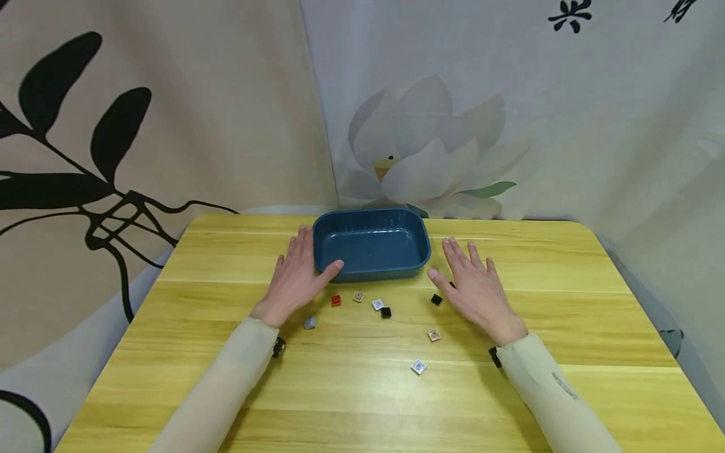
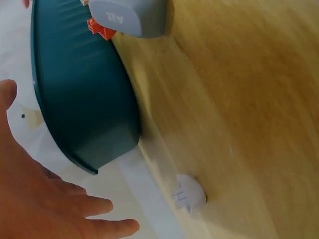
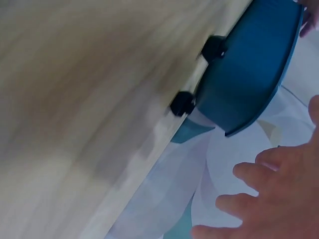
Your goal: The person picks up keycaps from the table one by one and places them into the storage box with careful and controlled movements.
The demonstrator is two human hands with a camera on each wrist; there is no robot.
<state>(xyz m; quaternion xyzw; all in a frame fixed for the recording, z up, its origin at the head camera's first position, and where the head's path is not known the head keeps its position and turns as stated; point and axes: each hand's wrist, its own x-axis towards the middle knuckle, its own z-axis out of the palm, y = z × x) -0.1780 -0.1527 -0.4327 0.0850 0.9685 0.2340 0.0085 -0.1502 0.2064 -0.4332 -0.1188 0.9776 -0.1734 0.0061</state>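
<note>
My left hand [image 1: 293, 277] is spread with straight fingers beside the left end of a dark blue rectangular basin [image 1: 372, 275]. To the basin's right, my right hand [image 1: 478, 296] has its fingers fanned out too, holding nothing. Small keycaps lie scattered between the hands: red [image 1: 336, 301], beige [image 1: 359, 296], white [image 1: 377, 304] and black [image 1: 386, 313]. A grey keycap [image 2: 132, 17] with printed letters lies near my left wrist, and a pale lettered keycap [image 2: 189, 194] shows in the left wrist view. Two black keycaps [image 3: 183, 103] lie by the right hand, one partly hidden in the head view.
Another beige keycap [image 1: 433, 335] and a white keycap [image 1: 418, 367] lie nearer the front of the wooden table [image 1: 340, 402]. Behind the table's back edge hangs a printed cloth [image 1: 238, 113]. The basin stands close to that edge.
</note>
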